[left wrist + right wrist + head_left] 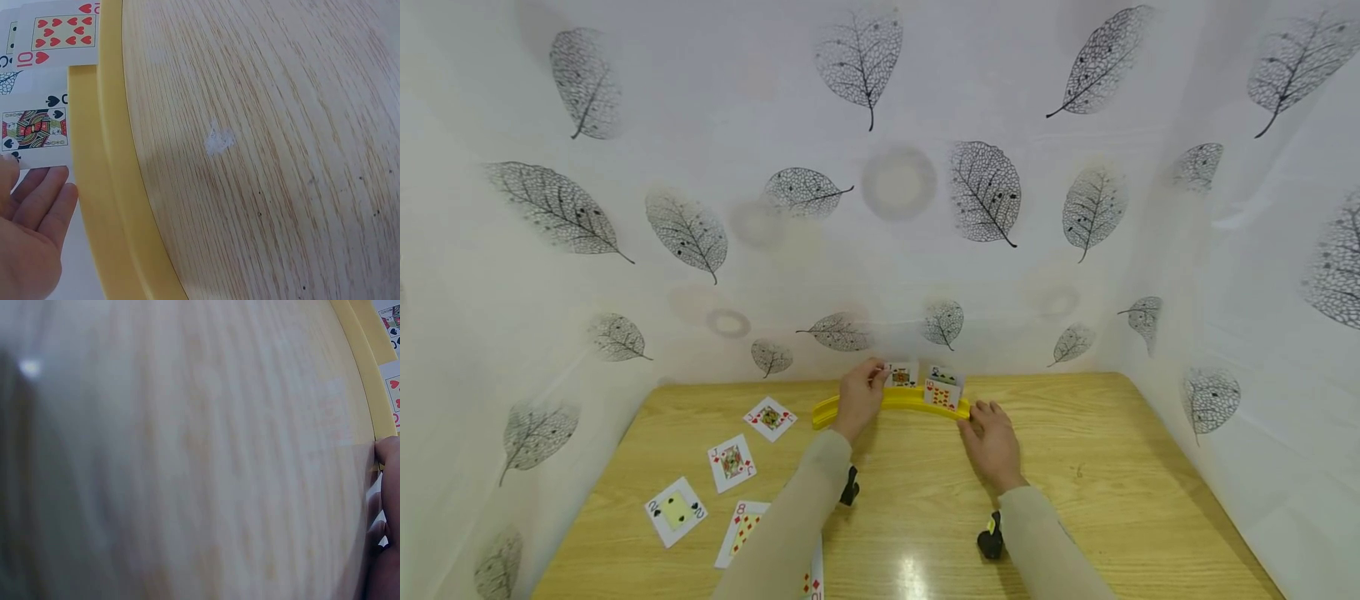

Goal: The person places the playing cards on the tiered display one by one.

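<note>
My left hand [859, 400] pinches the left edge of a spade face card [901, 374], which stands upright at the yellow curved card holder [910, 400]. In the left wrist view the thumb lies on the front of this face card [34, 130], with the other fingers behind it. My right hand [994, 446] grips the right end of the holder, thumb on the near side. Next to that end, a ten of hearts [942, 396] stands in the holder. Behind it rises a black-suit card [946, 375], partly covered.
Face-up on the wooden table [1075, 475] at left lie a red face card [770, 418], a jack of diamonds [732, 463], a two of spades [675, 512] and an eight of diamonds [741, 529]. My left sleeve partly covers another red card [817, 575]. A leaf-patterned curtain [895, 267] surrounds the table.
</note>
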